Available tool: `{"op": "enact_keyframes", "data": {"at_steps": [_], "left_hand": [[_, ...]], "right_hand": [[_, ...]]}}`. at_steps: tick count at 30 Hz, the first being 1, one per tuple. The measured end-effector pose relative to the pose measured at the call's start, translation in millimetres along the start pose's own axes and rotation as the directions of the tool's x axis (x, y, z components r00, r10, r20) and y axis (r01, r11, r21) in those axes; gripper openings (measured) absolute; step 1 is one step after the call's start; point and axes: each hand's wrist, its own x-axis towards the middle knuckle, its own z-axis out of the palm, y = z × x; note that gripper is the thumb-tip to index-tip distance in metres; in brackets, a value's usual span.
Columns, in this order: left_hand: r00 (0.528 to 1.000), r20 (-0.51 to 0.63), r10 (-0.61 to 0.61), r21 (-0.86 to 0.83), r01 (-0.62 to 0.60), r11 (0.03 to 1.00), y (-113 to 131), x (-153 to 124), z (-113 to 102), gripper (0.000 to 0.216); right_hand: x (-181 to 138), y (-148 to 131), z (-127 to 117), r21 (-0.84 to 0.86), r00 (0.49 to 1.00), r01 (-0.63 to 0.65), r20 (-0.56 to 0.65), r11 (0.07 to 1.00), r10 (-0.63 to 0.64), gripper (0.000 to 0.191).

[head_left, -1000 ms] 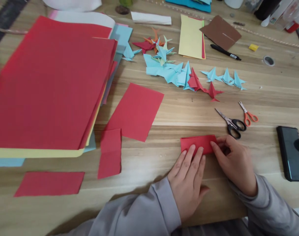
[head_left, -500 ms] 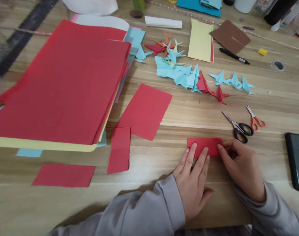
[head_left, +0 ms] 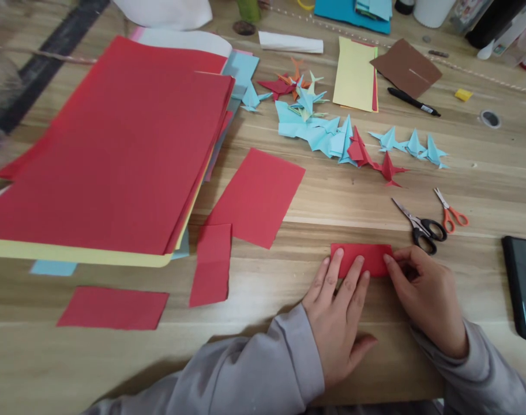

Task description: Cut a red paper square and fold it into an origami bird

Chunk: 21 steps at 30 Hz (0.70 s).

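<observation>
A small red paper rectangle (head_left: 375, 259) lies flat on the wooden table near its front edge. My left hand (head_left: 338, 320) rests on the paper with fingers spread, the fingertips pressing its left and middle parts. At the paper's right end, my right hand (head_left: 423, 294) pinches the edge between thumb and forefinger. Just beyond that hand lie black-handled scissors (head_left: 423, 229) and smaller orange-handled scissors (head_left: 450, 212). Left of my hands are a creased red paper strip (head_left: 211, 265), a larger red sheet (head_left: 260, 196) and another red rectangle (head_left: 113, 308).
A tall stack of red sheets (head_left: 128, 144) fills the left side. Folded light-blue paper cranes (head_left: 323, 135) and red ones (head_left: 388, 168) stand mid-table. Behind are yellow paper (head_left: 354, 75), brown paper (head_left: 408, 66) and a black pen (head_left: 414, 102). A phone (head_left: 522, 285) lies far right.
The whole view has shifted slightly. My left fingertips have slid a little left on the paper; my right hand keeps its pinch at the right end.
</observation>
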Motion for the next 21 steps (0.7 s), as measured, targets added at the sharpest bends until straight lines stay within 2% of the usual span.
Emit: {"op": "enact_keyframes", "data": {"at_steps": [9, 14, 21], "left_hand": [[0.996, -0.066, 0.062, 0.049, -0.059, 0.997, 1.8, -3.1, 1.8, 0.076], [0.998, -0.013, 0.057, 0.035, -0.056, 0.998, 0.6, -3.2, 4.0, 0.079], [0.998, -0.008, 0.054, 0.023, -0.054, 0.998, 0.4, -3.2, 4.9, 0.080]], "right_hand": [[1.3, -1.6, 0.7, -0.018, 1.000, 0.006, 0.004, 1.000, -0.006, 0.014], [1.1, -1.6, 0.5, -0.026, 1.000, 0.013, 0.003, 1.000, -0.013, 0.015], [1.1, -1.4, 0.9, -0.034, 1.000, 0.026, -0.016, 0.999, -0.026, 0.015]]}}
